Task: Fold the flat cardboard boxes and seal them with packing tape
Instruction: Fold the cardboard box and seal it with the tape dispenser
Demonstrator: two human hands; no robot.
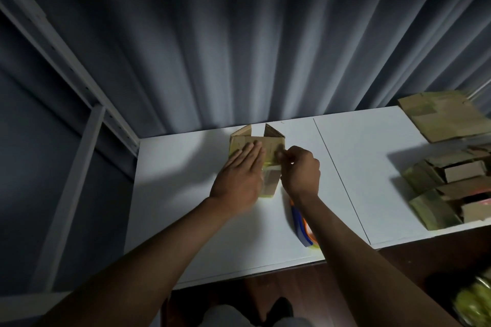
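A small brown cardboard box (268, 146) lies on the white table (186, 194), its far flaps standing up and yellowish tape along its side. My left hand (239, 180) lies flat on the box with straight fingers, pressing it down. My right hand (300, 170) is at the box's right edge, its fingers curled and pinching there at what looks like the tape or a flap; the exact hold is hidden. A blue and orange tape dispenser (303, 228) lies on the table under my right forearm.
Flat cardboard blanks (443, 117) lie at the far right of the table. Several folded boxes (449, 188) are piled at the right edge. A grey curtain hangs behind the table, and a metal shelf frame (87, 125) stands at the left.
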